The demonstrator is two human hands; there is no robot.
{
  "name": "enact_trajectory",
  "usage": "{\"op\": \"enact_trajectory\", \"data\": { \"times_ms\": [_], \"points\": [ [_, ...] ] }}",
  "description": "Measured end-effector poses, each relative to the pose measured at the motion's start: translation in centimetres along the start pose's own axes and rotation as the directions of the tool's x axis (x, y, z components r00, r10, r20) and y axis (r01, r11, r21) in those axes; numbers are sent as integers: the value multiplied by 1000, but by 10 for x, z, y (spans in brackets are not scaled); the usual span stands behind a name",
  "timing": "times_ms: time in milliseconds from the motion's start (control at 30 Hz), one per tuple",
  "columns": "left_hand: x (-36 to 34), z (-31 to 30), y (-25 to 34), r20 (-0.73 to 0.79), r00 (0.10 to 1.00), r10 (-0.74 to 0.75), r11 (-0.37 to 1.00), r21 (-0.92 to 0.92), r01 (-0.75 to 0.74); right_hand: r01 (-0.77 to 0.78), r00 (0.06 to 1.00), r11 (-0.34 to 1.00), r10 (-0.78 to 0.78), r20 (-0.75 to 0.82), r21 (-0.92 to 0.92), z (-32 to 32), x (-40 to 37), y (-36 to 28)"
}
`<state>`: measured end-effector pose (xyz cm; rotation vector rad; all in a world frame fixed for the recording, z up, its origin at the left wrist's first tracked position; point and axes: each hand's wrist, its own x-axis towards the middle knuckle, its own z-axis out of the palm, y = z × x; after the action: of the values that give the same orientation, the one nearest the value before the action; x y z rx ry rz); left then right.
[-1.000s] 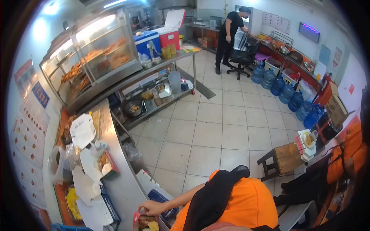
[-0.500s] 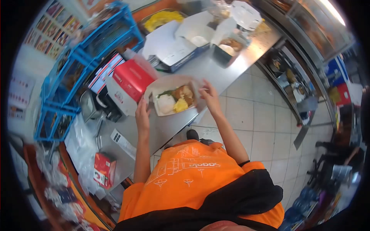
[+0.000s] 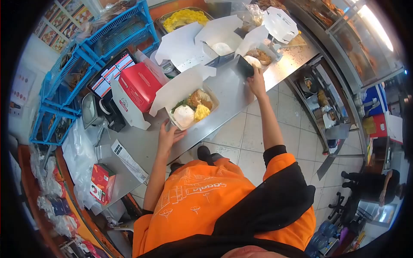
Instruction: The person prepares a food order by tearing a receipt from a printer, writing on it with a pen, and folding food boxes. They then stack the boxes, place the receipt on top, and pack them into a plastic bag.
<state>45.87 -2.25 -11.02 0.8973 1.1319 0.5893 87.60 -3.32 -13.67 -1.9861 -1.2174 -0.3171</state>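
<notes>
An open takeaway food box (image 3: 186, 130) stands near the front edge of the steel counter, its white lid (image 3: 172, 91) folded back. Inside are a mound of white rice (image 3: 183, 115), yellow scrambled-looking food (image 3: 201, 112), browned fried food (image 3: 201, 99) and some greens. My left hand (image 3: 169, 137) is at this box's near left corner, fingers apart. Further right, my right hand (image 3: 257, 84) reaches to a second open box with a dark outer side (image 3: 245, 69), its fingers closed on the near wall. Rice and a brown fried piece (image 3: 259, 55) lie in that box.
Behind are more open boxes (image 3: 214, 59) and a tray of yellow food (image 3: 184, 19). To the left stand a red carton (image 3: 140, 86), a screen (image 3: 112, 74), blue baskets (image 3: 118, 41) and a receipt (image 3: 129, 161). A glass display case (image 3: 344, 38) is at right.
My right hand has left the nearer box and moved away to the right, onto the second box. My left hand has slid down to the nearer box's front corner. The view has shifted slightly.
</notes>
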Motion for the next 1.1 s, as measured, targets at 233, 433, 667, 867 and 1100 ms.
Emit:
{"op": "enact_trajectory", "data": {
  "times_ms": [233, 433, 667, 867, 1100],
  "points": [
    [9, 39, -3, -74, 994, 82, 987, 145, -71, 112, 975, 957, -158, 156, 268, -32, -34, -15],
    [-1, 100, 76, 273, 878, 393, 560, 687, -464, 45, 997, 991, -35, -76, 128, -42, 41, -13],
    [121, 196, 95, 390, 616, 685, -106, 889, -445, -258, 868, 965, 257, 426, -56, -12, 61, 63],
    [108, 223, 84, 318, 799, 511, 228, 845, -483, -288, 926, 949, 311, 216, -131, -59, -6, 47],
    [89, 240, 74, 436, 819, 371, 268, 794, -545, -437, 899, 899, 437, -1, 25, -72, -82, 54]
  ]
}}
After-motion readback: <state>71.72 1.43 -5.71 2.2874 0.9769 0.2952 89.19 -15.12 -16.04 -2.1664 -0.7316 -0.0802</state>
